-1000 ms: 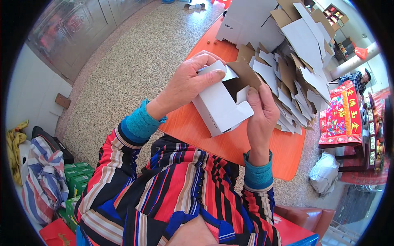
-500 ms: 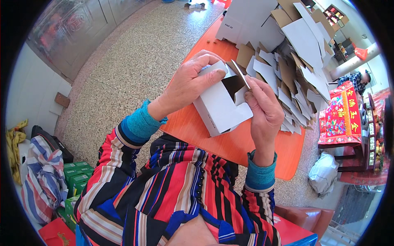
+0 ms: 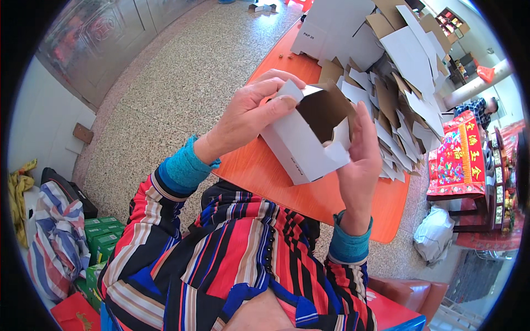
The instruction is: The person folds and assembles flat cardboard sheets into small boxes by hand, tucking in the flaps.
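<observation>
White box [image 3: 301, 144] tilts over an orange table [image 3: 381, 215] near heaped cardboard [image 3: 393, 106].

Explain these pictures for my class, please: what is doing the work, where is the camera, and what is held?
No machine here: a fisheye camera worn on a person's head looks down, so straight edges bend. The left grip, a bare hand, holds a white cardboard box, open at one end to show its brown inside. The right grip, the other bare hand, is at that opening, fingers extended. On the orange table lies a heap of white-and-brown cardboard pieces.
</observation>
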The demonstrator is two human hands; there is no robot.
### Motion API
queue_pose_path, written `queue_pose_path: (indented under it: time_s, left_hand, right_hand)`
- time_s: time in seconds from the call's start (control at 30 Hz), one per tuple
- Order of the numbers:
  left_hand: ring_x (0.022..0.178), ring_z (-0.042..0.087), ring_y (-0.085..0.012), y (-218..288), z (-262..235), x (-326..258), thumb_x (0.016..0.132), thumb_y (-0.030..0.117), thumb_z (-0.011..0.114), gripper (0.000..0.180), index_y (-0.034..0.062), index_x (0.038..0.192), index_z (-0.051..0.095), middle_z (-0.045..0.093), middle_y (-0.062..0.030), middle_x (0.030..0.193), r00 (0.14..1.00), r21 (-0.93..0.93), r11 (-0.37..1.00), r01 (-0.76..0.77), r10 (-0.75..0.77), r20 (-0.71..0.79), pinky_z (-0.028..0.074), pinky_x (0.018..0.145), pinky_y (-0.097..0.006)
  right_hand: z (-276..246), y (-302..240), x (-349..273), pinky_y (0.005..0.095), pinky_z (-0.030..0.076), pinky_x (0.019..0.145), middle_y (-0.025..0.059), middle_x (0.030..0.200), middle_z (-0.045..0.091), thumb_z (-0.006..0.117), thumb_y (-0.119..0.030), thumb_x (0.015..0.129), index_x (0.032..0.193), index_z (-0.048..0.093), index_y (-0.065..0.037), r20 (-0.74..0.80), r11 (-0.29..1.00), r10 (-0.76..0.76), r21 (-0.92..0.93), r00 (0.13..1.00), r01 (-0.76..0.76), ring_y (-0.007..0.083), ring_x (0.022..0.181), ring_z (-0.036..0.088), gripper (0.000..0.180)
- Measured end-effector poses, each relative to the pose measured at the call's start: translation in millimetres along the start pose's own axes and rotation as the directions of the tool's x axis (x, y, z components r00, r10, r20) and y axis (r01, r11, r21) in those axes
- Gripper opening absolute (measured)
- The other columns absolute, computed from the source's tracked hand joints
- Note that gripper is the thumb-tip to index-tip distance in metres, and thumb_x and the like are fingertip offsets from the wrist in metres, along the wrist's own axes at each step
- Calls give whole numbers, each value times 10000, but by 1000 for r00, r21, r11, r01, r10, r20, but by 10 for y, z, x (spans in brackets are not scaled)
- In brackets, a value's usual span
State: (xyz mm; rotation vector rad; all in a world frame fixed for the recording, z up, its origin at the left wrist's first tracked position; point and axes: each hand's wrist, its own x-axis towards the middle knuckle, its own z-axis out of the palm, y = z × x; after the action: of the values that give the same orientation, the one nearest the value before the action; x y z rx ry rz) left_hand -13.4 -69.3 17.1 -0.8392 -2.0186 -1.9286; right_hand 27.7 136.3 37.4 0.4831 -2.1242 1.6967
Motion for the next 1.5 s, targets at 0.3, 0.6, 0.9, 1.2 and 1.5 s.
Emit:
queue_pose_path:
  time_s: [0.3, 0.6, 0.9, 1.2, 1.5]
  left_hand:
    - [1058, 542, -219, -76, -147, 135, 896, 146, 526, 222, -21, 935, 668, 588, -78, 1206, 956, 164, 945, -283, 263, 129, 437, 916, -347]
    - [1071, 539, -244, 40, -72, 136, 838, 128, 579, 193, -30, 907, 666, 592, -101, 1199, 964, 395, 882, -257, 206, 168, 438, 909, -336]
    - [897, 531, -214, -11, 80, 173, 795, 110, 621, 143, -28, 770, 648, 574, -93, 1075, 993, 135, 984, -116, 111, 49, 433, 768, -290]
    - [874, 500, -177, 108, 105, 54, 767, 28, 607, 85, -15, 831, 642, 549, -81, 1088, 996, 462, 883, -86, 84, 25, 418, 745, -279]
    - [1059, 557, -196, 81, 265, 167, 743, -44, 598, 466, 29, 1202, 569, 575, -97, 1224, 989, -151, 988, -43, 21, -144, 443, 917, -274]
  right_hand:
    - [-67, -66, -56, 371, 384, 1057, 234, 1378, 449, 637, -4, 808, 1465, 243, 28, 133, 913, 0, -404, 991, 55, 330, 1275, 464, 767]
    - [-49, 61, -220, 399, 251, 1154, 224, 1465, 377, 402, -49, 930, 1487, 229, 6, -77, 991, -135, -25, 988, 133, 316, 1384, 336, 585]
    - [-82, 52, -230, 397, 275, 1139, 203, 1389, 470, 356, -13, 887, 1472, 291, -7, -186, 984, -32, 167, 982, 64, 305, 1342, 398, 588]
    - [-85, 8, -240, 398, 328, 1100, 184, 1336, 502, 379, 55, 819, 1452, 325, 0, -188, 974, 79, 224, 979, -36, 288, 1252, 476, 638]
    - [-117, -38, -196, 383, 350, 1084, 200, 1377, 444, 426, 54, 825, 1453, 294, 25, 36, 954, -168, -248, 985, 171, 290, 1266, 455, 643]
